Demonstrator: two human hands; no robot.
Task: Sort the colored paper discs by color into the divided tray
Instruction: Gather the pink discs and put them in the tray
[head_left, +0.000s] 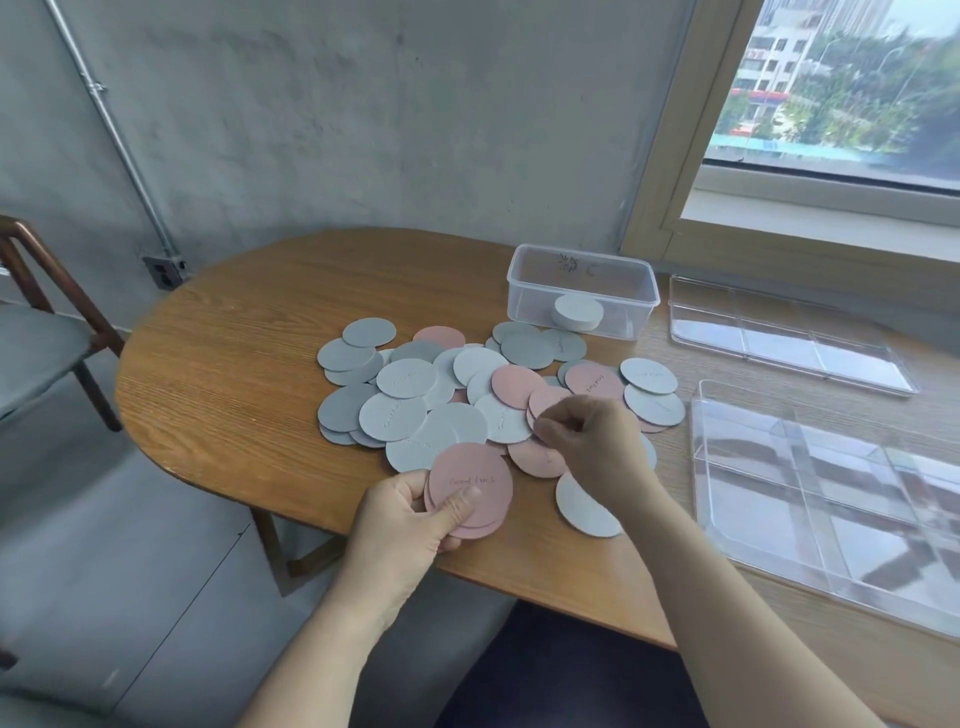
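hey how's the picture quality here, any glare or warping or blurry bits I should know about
Head view: daylight from the window at upper right; bright reflections streak the near clear plastic divided tray, hiding its compartments' floors; wide-angle bending curves the round wooden table edge and the wall pipe; the outdoor scene is soft; the pink paper discs in the left hand are sharp.

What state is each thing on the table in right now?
Left hand: grip shut on pink stack.
Right hand: fingers pinched at a pink disc in the pile.
Pile: loose, mixed, overlapping.
Near tray: empty, lidless.
Far tray: empty.
Box: open, holds a white stack.
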